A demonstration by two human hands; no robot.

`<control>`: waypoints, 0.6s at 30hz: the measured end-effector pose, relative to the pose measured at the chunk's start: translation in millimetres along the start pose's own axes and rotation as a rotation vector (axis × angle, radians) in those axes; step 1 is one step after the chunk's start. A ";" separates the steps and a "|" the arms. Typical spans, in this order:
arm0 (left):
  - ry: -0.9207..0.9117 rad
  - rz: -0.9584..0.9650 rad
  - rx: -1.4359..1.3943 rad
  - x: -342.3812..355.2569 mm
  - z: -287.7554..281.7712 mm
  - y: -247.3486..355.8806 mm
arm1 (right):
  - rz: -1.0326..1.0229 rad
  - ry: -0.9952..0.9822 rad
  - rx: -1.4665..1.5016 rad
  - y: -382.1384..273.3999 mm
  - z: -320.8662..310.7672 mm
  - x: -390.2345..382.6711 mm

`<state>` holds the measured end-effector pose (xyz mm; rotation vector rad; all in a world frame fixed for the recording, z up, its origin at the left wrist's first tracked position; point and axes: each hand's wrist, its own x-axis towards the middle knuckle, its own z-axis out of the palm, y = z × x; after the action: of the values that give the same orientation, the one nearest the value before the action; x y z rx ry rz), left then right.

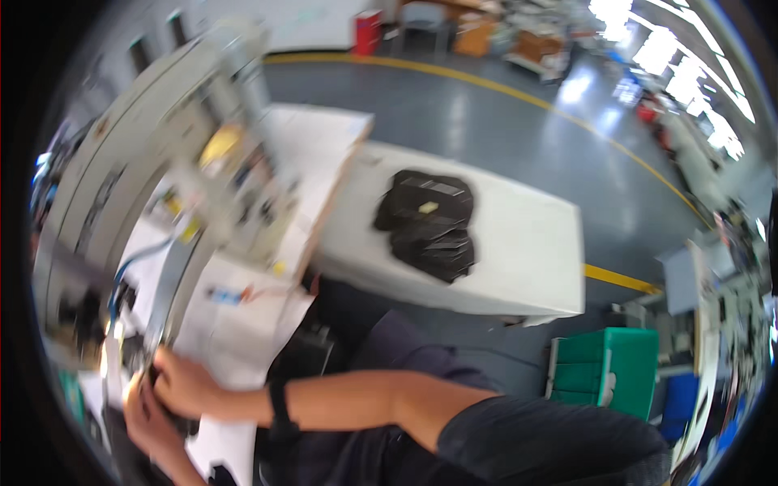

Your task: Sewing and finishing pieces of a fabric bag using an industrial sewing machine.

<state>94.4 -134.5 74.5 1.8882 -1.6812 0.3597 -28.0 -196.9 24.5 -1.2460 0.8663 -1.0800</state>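
Note:
At the lower left, my right hand [185, 384] and my left hand [147, 421] are close together beside a large pale sewing machine [113, 154]. The fingers of both are closed, curled in around something small and dark that I cannot make out, blurred by motion. A black band [279, 405] circles my right wrist. Just past my hands, the machine's narrow arm and a lit spot sit at the work area. White sheeting [235, 348] covers the table under and beside them. A small blue and orange tool [229, 295] lies on it.
Right of the machine stands a white-covered table [523, 243] bearing a black plastic-wrapped bundle [429, 215] with a small pale piece on top. A green bin [632, 373] stands at the lower right. Beyond runs a grey floor with a yellow line [454, 73]; a red box [367, 32] stands at the back.

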 end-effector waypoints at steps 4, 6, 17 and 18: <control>0.021 0.479 0.116 2.6 5.7 59.7 | -0.180 -0.028 -0.078 5.9 -44.5 1.4; 0.020 0.557 0.134 4.9 8.6 66.6 | -0.374 0.065 -0.186 3.5 -61.9 -9.0; 0.053 0.419 0.196 -23.2 10.1 69.3 | -0.252 -0.078 0.088 19.5 -73.5 -37.9; 0.047 0.422 0.197 -23.0 11.2 70.5 | -0.066 -0.179 0.320 16.5 -75.9 -37.4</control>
<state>20.1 -124.9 69.8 1.6271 -2.0718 0.7549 -108.0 -183.6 -4.9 -1.0875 0.4962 -1.0921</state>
